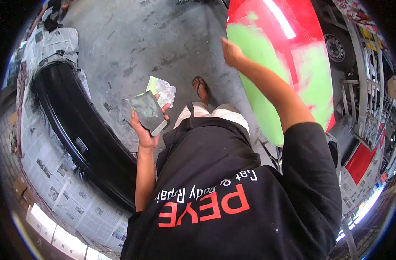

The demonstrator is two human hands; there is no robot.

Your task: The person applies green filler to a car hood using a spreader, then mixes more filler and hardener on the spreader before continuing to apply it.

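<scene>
On concrete workshop floor (pixel 154 39): left hand (pixel 145 132) gripped filler-smeared mixing board (pixel 148 112); right hand (pixel 231 53), grip unclear, pressed on red panel (pixel 293 56), largely coated green, patches remaining bare.

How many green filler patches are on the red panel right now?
2 on the red panel: a large patch along its left edge under the right hand, and a paler patch further right. More may be hidden.

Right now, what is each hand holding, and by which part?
The left hand grips a flat grey board by its lower edge. The right hand presses against the red panel; any tool is hidden.
</scene>
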